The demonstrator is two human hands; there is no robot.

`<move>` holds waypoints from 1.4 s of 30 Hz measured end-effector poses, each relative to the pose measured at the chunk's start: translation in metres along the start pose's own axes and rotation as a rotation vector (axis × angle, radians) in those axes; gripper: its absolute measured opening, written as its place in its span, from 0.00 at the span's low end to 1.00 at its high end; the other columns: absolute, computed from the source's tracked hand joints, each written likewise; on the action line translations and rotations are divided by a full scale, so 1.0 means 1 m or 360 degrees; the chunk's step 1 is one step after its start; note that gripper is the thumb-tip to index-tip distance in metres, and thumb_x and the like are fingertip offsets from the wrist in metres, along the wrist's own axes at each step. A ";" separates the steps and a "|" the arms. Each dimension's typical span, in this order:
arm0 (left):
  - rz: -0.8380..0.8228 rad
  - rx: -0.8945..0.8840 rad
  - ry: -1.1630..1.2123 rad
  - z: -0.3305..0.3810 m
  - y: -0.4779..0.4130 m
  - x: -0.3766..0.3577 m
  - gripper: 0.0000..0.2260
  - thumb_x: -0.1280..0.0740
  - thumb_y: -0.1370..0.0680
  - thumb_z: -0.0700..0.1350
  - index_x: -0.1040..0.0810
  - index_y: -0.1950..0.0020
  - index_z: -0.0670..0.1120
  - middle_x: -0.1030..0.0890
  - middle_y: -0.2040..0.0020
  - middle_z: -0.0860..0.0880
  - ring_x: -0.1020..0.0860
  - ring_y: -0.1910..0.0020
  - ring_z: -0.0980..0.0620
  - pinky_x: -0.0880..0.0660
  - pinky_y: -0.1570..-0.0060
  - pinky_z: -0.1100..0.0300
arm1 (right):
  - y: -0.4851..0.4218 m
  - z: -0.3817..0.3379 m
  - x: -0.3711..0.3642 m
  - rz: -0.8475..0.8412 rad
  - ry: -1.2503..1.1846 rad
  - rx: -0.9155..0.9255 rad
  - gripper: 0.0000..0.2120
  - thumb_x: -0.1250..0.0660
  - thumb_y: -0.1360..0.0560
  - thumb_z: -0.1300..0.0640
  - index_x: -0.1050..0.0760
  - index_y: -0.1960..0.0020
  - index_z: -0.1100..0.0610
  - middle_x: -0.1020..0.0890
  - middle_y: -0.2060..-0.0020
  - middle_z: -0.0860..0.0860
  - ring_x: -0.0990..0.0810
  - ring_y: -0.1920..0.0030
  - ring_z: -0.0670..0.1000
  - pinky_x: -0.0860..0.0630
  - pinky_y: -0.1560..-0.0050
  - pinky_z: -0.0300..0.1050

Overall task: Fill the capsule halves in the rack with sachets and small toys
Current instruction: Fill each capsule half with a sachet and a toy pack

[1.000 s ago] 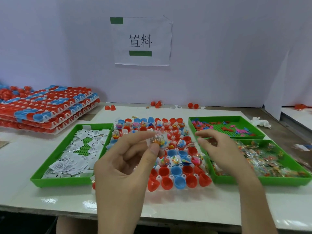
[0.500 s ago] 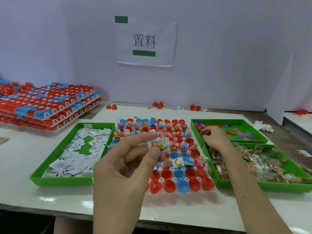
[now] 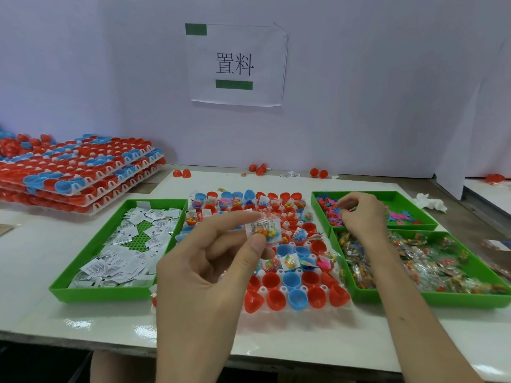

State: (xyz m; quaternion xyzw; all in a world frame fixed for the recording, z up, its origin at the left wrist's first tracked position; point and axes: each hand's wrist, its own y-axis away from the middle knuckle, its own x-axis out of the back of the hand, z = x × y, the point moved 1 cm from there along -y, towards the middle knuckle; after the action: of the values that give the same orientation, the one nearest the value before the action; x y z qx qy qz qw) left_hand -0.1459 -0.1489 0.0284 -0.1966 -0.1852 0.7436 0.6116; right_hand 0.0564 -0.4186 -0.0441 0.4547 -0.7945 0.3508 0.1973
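Observation:
A white rack (image 3: 279, 288) of red and blue capsule halves lies in the middle of the table; the far rows hold sachets and toys, the two nearest rows are bare. My left hand (image 3: 204, 275) is raised above the rack and pinches a clear sachet of coloured beads (image 3: 264, 229) between thumb and forefinger. My right hand (image 3: 359, 217) reaches into the far right green tray (image 3: 398, 196) with curled fingers among small pink and red toys (image 3: 331, 217); whether it grips one is hidden.
A green tray of white sachets (image 3: 121, 244) sits left of the rack. A green tray of clear candy sachets (image 3: 425, 261) sits near right. Stacked filled racks (image 3: 74, 175) stand at far left. Loose red capsule halves (image 3: 260, 169) lie by the back wall.
My right hand moved from over the rack back and right into the far toy tray. My left hand kept the bead sachet raised in nearly the same place.

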 end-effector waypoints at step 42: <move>0.0221 -0.0044 0.0192 0.015 0.003 -0.012 0.09 0.25 0.39 0.42 0.16 0.65 0.56 0.17 0.70 0.49 0.19 0.71 0.55 0.23 0.69 0.68 | 0.147 -0.159 0.091 -0.0780 -0.1500 0.0702 0.10 0.27 0.31 0.64 0.17 0.54 0.51 0.13 0.57 0.51 0.13 0.53 0.53 0.19 0.53 0.38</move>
State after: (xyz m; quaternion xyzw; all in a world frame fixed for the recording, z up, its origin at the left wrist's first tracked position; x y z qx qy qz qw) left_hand -0.1535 -0.1621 0.0403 -0.2618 -0.1441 0.7684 0.5659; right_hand -0.1173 -0.3045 0.0648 0.7632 -0.5761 0.2117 -0.2021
